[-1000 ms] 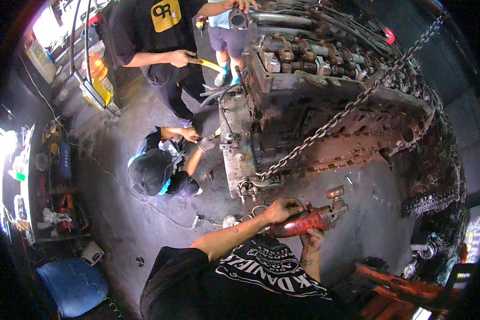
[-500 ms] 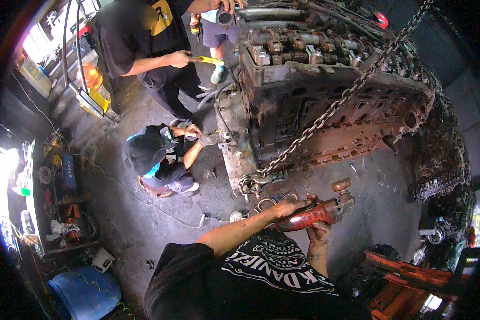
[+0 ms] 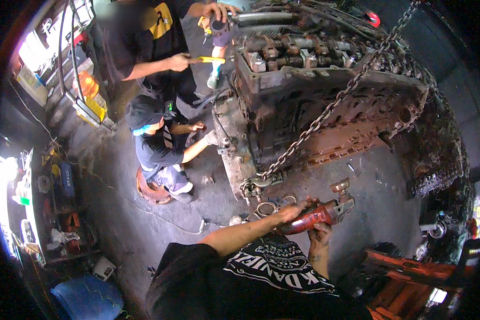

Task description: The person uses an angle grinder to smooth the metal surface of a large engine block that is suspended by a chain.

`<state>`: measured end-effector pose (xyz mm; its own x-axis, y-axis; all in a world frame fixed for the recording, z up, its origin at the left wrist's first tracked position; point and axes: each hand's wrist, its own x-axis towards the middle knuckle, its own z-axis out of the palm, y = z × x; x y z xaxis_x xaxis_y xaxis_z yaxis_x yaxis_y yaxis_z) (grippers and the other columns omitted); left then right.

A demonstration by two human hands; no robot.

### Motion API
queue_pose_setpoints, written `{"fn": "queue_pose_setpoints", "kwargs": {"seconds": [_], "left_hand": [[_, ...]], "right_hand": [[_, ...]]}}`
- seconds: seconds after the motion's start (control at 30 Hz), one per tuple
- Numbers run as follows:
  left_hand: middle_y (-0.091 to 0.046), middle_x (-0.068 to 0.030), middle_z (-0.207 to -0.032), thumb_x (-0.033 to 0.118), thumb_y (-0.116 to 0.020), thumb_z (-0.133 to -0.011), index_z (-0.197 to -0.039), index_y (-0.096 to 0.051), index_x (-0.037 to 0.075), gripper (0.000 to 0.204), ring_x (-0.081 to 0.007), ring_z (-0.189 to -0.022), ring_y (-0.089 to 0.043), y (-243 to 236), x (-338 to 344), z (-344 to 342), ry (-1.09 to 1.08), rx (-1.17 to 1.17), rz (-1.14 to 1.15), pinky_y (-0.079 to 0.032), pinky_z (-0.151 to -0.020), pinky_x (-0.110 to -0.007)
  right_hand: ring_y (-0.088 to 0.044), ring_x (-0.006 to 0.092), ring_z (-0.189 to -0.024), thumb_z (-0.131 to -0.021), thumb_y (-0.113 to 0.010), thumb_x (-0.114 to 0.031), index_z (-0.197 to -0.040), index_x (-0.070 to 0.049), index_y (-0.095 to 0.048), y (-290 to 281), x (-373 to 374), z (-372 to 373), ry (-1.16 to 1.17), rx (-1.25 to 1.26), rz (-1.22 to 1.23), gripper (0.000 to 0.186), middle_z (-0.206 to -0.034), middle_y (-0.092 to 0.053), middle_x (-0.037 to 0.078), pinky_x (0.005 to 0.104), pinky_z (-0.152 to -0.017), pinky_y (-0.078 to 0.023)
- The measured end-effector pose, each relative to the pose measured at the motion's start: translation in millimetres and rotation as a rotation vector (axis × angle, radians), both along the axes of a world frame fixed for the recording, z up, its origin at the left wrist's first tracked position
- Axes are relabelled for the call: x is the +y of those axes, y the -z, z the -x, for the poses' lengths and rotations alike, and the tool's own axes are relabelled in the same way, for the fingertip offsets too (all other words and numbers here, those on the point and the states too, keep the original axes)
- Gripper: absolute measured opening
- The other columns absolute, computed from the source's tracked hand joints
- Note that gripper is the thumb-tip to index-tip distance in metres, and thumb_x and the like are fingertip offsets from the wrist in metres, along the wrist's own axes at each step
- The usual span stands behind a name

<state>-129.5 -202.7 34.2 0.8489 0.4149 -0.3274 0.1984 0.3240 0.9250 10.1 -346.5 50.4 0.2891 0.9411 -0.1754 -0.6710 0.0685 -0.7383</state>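
A red angle grinder with a rusty cup brush at its head is held in front of my chest. My left hand is closed over the body of the tool from the left. From below, my right hand grips it close to the head. The brush points up and stands apart from the big, greasy engine block beyond it. A hanging chain runs down to a hook and shackle at the block's near left corner.
A crouching person reaches a gloved hand to the block's end plate. Behind, a standing person holds a yellow-handled tool. Rings and a cord lie on the floor. Orange metal beams stand at right.
The crouching person has raised their head and straightened somewhat, and one hand has drawn back from the other. My view has shifted slightly; both my hands keep their hold on the angle grinder.
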Motion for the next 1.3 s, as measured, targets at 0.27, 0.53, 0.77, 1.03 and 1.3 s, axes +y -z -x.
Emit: {"fn": "queue_pose_setpoints", "kwargs": {"seconds": [0.27, 0.53, 0.77, 1.03, 1.3], "left_hand": [[-0.06, -0.0138, -0.109, 0.061, -0.036, -0.09, -0.123, -0.055, 0.006, 0.067, -0.0208, -0.091, -0.058, -37.0, 4.8, 17.6, 0.047, 0.114, 0.168, -0.046, -0.08, -0.033], [-0.065, -0.0184, -0.1, 0.049, -0.079, -0.064, -0.114, -0.056, -0.003, 0.076, -0.0273, -0.089, -0.063, -47.2, -7.8, 23.5, 0.084, 0.077, -0.348, -0.05, -0.082, -0.034], [-0.064, -0.0174, -0.102, 0.037, -0.087, -0.054, -0.118, -0.054, -0.004, 0.083, -0.0269, -0.095, -0.062, -11.9, -25.8, 28.4, 0.006, -0.027, -0.307, -0.049, -0.085, -0.037], [-0.065, -0.0107, -0.095, 0.023, -0.082, -0.064, -0.113, -0.054, -0.003, 0.062, -0.0163, -0.084, -0.063, 64.9, -46.3, 55.1, 0.016, 0.304, 0.028, -0.051, -0.077, -0.032], [-0.061, -0.0076, -0.073, 0.012, -0.076, -0.07, -0.1, -0.053, -0.001, 0.04, -0.0145, -0.051, -0.057, 108.7, -9.6, -1.2, -0.327, 0.064, 0.192, -0.046, -0.044, -0.027]], "right_hand": [[-0.049, 0.036, -0.117, -0.052, -0.071, -0.007, -0.127, 0.003, -0.043, -72.6, 48.6, 37.3, -0.024, -0.054, -0.201, 0.081, -0.123, -0.052, 0.021, 0.0435, -0.103, -0.037], [-0.054, 0.0371, -0.112, -0.069, -0.069, -0.011, -0.129, 0.001, -0.042, -38.6, 42.4, 12.7, 0.166, 0.083, -0.056, 0.067, -0.121, -0.055, 0.019, 0.0462, -0.096, -0.044], [-0.056, 0.0224, -0.102, -0.062, -0.077, 0.001, -0.124, -0.004, -0.048, -6.3, 21.3, 27.2, 0.138, -0.065, 0.139, 0.068, -0.107, -0.058, 0.007, 0.0386, -0.084, -0.051], [-0.059, 0.0243, -0.098, -0.057, -0.079, -0.004, -0.128, -0.001, -0.043, 62.9, 41.2, 54.8, 0.251, 0.164, 0.21, 0.08, -0.109, -0.059, 0.009, 0.0372, -0.087, -0.049], [-0.063, 0.0197, -0.083, -0.057, -0.077, -0.002, -0.114, 0.001, -0.052, 111.3, 108.0, 10.3, 0.142, 0.149, 0.238, 0.062, -0.095, -0.062, 0.01, 0.0351, -0.074, -0.053]]}}
